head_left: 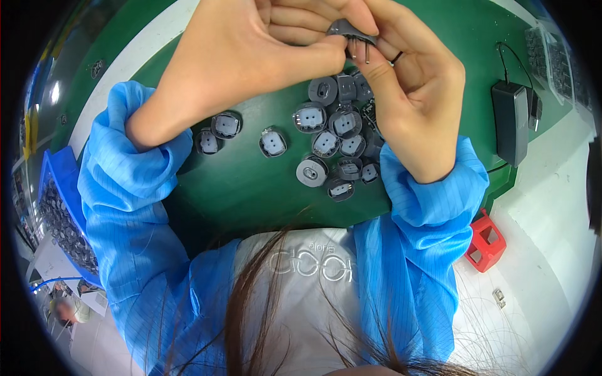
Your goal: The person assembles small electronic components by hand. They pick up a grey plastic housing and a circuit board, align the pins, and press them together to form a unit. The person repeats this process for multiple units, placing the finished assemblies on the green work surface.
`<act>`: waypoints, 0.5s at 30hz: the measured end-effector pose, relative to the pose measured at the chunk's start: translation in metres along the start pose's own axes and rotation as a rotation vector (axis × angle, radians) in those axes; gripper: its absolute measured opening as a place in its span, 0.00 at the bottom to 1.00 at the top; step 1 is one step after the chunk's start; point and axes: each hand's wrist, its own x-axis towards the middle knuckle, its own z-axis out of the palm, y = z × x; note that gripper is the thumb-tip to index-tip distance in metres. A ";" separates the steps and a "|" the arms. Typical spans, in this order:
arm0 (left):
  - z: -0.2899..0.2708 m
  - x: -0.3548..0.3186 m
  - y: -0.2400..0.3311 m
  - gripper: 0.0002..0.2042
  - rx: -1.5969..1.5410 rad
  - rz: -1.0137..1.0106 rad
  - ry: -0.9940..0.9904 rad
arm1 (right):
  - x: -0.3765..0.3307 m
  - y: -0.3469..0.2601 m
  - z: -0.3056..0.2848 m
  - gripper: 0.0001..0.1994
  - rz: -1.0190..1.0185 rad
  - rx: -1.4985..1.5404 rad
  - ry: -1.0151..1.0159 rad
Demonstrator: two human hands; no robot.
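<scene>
Above the green work mat (pixel 232 194), a dark grey plug housing with two metal pins (pixel 345 28) is held between both my hands. My left hand (pixel 257 69) closes on it from the left, thumb against its edge. Closed on its other side is my right hand (pixel 420 94), with the thumb beside the pins, which point toward me. Below my hands lies a loose cluster of dark grey round plug parts (pixel 310 117), several with light grey inserts facing up. A single such plug part (pixel 273 143) lies apart, and two plug parts (pixel 226 125) rest further left.
On the right stands a black box-shaped device (pixel 511 119) with a cable, near a clear tray (pixel 545 62) of small parts. A red plastic holder (pixel 486 243) sits lower right. At the left, a blue bin (pixel 69 182) holds many small dark parts.
</scene>
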 end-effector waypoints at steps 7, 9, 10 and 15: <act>-0.066 0.027 -0.003 0.15 0.364 0.044 0.288 | -0.016 -0.066 -0.033 0.14 0.297 -0.749 0.190; -0.094 0.022 -0.019 0.13 0.534 0.007 0.371 | -0.029 -0.073 -0.044 0.15 0.377 -0.885 0.038; -0.099 0.024 -0.031 0.11 0.600 0.004 0.394 | -0.036 -0.072 -0.047 0.14 0.368 -0.927 -0.006; -0.136 0.025 -0.062 0.08 1.095 0.105 0.451 | -0.061 -0.064 -0.054 0.14 0.348 -0.795 -0.144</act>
